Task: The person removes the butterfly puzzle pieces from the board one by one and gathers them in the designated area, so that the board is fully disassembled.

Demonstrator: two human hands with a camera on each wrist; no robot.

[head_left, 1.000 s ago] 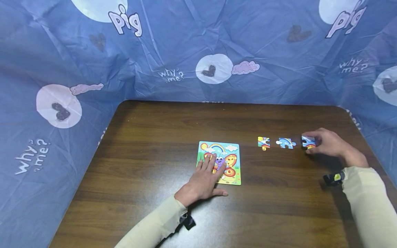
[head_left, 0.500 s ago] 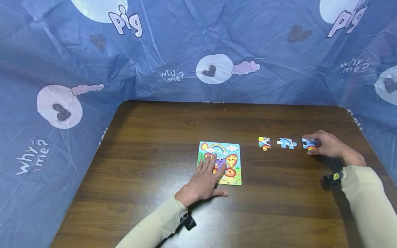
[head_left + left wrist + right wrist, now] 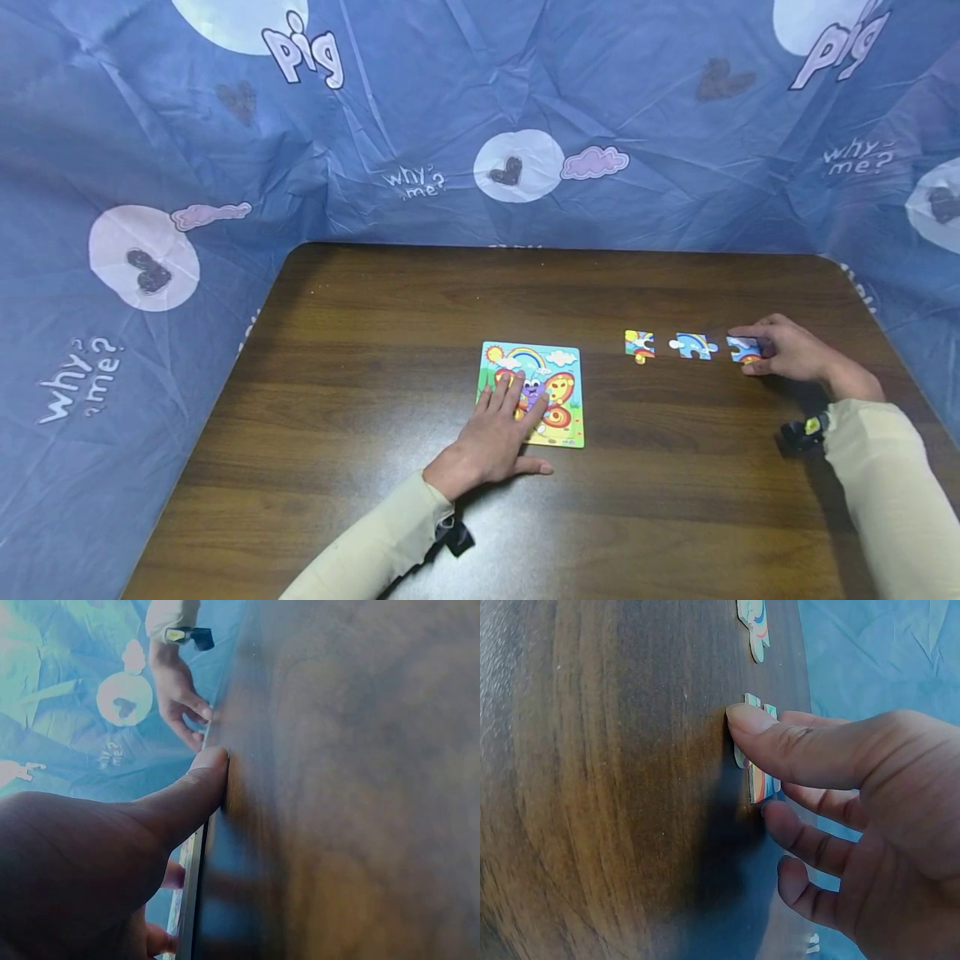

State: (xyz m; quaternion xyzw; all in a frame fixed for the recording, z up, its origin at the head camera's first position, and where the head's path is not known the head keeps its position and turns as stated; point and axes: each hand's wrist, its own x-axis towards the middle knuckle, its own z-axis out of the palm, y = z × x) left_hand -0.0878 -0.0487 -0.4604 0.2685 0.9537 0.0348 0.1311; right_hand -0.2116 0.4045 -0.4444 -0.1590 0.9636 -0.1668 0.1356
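Observation:
My left hand (image 3: 487,437) lies with straight fingers on the butterfly puzzle board (image 3: 561,392), covering its lower left part; the thumb rests on the table off the near edge. Over at the right, my right hand (image 3: 806,354) pinches a jigsaw piece (image 3: 742,350) with a cloud and a rainbow band. In the right wrist view, the thumb and fingers span this piece (image 3: 765,787) at or close to the tabletop. A blue rainbow jigsaw piece (image 3: 692,345) lies just left of it, apart. Further left lies a yellow and blue jigsaw piece (image 3: 639,343).
The brown wooden table (image 3: 360,333) has rounded far corners. Blue printed cloth (image 3: 420,100) hangs behind it and along both sides. A black wrist strap (image 3: 806,432) sits at the right sleeve, another strap (image 3: 453,536) at the left.
My right hand has lowered a little with the jigsaw piece, which has shifted slightly left and toward me. The left hand and the board keep their place.

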